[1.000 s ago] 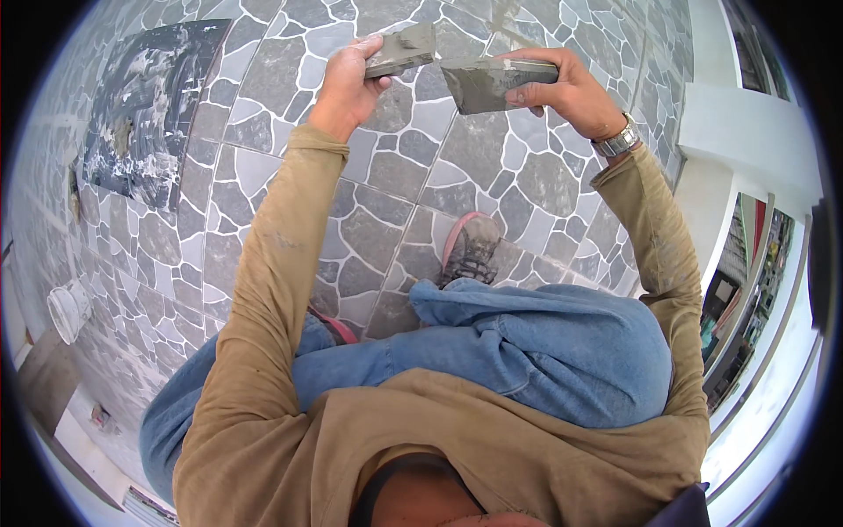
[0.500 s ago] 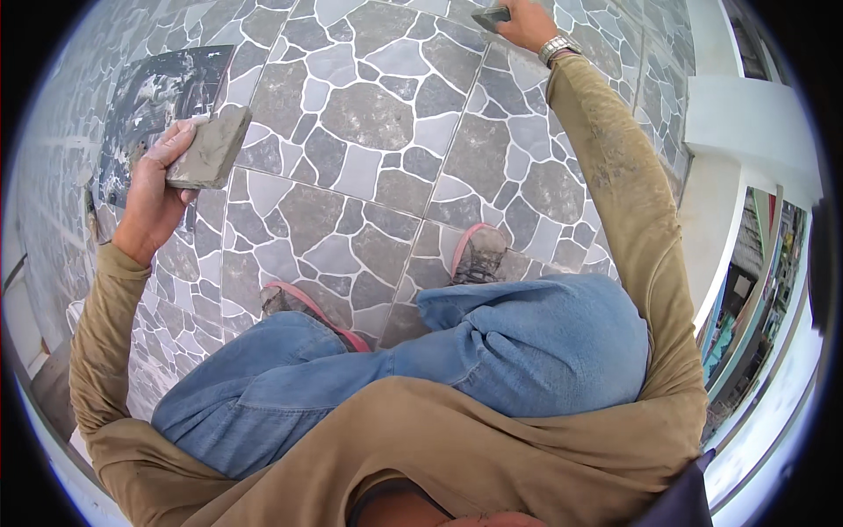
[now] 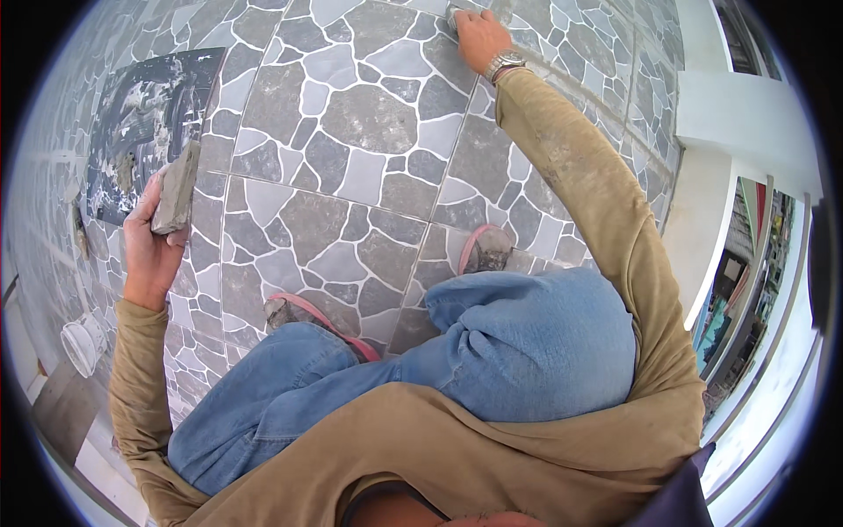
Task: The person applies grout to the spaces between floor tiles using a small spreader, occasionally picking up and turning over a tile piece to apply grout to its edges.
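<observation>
My left hand (image 3: 147,241) grips a thick rectangular block (image 3: 178,189), grey and coated with paste, which may be a sponge or a float; the frames do not settle its kind. It is raised and tilted on edge near a black board (image 3: 200,83) smeared with white and grey paste. At the far side my right hand (image 3: 483,39) is closed on a small flat grey piece (image 3: 451,16) low at the tiled floor (image 3: 369,114). Most of that piece is hidden by my fingers, and its kind cannot be made out.
A white bucket (image 3: 84,344) stands at the left. A slim tool (image 3: 81,233) lies on the floor beside the board. My shoes (image 3: 486,250) are on the tiles below my bent knees. A white ledge (image 3: 746,114) runs along the right.
My right hand has moved left with its grey piece. The block in my left hand has turned more edge-on and come slightly nearer. The white bucket now shows in full at the left.
</observation>
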Demonstrator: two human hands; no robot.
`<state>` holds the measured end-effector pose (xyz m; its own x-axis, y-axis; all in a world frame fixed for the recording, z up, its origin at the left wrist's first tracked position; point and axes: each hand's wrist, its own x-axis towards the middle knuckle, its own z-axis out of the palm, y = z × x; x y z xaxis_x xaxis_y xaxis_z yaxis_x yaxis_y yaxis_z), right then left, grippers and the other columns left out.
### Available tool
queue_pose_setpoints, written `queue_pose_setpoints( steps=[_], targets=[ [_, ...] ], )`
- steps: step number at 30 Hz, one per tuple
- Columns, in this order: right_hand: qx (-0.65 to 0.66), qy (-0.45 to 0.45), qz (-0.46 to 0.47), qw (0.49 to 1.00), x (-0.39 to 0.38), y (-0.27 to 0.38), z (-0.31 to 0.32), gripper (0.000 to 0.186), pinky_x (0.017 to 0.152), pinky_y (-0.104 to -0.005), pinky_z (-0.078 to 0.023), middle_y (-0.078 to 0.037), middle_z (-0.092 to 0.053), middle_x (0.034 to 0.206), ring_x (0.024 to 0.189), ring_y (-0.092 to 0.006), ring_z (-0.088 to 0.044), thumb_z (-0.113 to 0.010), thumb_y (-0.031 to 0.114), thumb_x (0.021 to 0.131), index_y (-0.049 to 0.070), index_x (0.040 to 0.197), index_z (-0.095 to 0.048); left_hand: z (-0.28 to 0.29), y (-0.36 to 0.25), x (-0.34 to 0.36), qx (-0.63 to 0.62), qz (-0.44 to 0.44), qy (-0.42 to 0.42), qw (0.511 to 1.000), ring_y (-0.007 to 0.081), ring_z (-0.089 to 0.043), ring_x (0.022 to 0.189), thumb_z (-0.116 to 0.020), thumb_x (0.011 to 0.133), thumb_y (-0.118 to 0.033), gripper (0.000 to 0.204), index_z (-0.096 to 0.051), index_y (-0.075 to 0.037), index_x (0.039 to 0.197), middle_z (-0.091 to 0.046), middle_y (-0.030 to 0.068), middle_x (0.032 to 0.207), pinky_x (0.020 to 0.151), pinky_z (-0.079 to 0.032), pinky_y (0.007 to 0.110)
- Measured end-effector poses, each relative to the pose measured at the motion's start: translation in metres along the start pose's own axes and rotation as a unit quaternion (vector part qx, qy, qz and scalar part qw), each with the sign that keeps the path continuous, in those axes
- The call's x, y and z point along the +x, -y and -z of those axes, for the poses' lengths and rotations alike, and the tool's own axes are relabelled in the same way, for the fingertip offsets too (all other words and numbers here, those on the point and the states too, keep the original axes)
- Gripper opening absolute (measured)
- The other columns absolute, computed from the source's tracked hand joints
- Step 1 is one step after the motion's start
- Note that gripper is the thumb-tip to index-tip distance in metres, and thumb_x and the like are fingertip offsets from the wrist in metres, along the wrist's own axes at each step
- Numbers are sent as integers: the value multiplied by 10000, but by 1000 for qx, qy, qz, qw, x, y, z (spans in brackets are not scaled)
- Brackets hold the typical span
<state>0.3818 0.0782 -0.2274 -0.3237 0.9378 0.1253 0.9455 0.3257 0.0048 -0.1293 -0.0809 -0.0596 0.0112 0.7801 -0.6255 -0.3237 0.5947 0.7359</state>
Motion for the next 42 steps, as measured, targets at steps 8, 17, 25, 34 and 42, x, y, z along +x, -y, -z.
queue_pose_setpoints(
  steps=[8, 17, 25, 34, 42],
  targets=[
    [54, 32, -76, 995, 8, 66, 15, 275, 864, -460, -571, -216, -667, 1093, 1077, -375, -618, -615, 142, 858, 1, 1081, -694, 10, -11, -23, 22, -56, -15, 998, 25, -557, 738, -465, 1067, -218, 322, -560, -84, 1344, -647, -26, 1096, 489, -361, 181],
    [60, 131, -183, 973, 50, 33, 2, 286, 905, -507, -543, -241, -687, 1161, 1083, -419, -639, -641, 183, 846, 23, 1058, -747, 55, -39, -20, -1, -103, -35, 994, 32, -554, 733, -449, 1071, -192, 338, -527, -74, 1377, -656, -3, 1072, 487, -371, 185],
    [139, 81, -146, 976, 98, 86, 6, 260, 833, -434, -553, -196, -701, 1122, 1127, -349, -606, -603, 148, 874, 12, 1043, -747, 0, -45, 0, -3, -147, 14, 989, 89, -569, 726, -423, 1075, -183, 322, -538, -48, 1344, -663, 47, 1032, 488, -391, 203],
    [134, 1, 17, 991, 16, 96, -4, 217, 778, -448, -561, -183, -713, 1005, 1017, -338, -644, -590, 111, 837, 5, 961, -732, 1, 16, -34, -30, -59, -59, 996, 63, -562, 718, -476, 1062, -227, 246, -578, -126, 1262, -661, -16, 1033, 490, -375, 208],
    [816, -23, -118, 566, -30, 4, 81, 364, 655, -290, -497, -33, -694, 878, 802, -124, -624, -774, 154, 758, -4, 1083, -730, -76, 59, -108, -18, -44, -77, 996, 61, -518, 702, -455, 1074, -247, 286, -577, -90, 1280, -623, -8, 956, 500, -375, 212]
  ],
)
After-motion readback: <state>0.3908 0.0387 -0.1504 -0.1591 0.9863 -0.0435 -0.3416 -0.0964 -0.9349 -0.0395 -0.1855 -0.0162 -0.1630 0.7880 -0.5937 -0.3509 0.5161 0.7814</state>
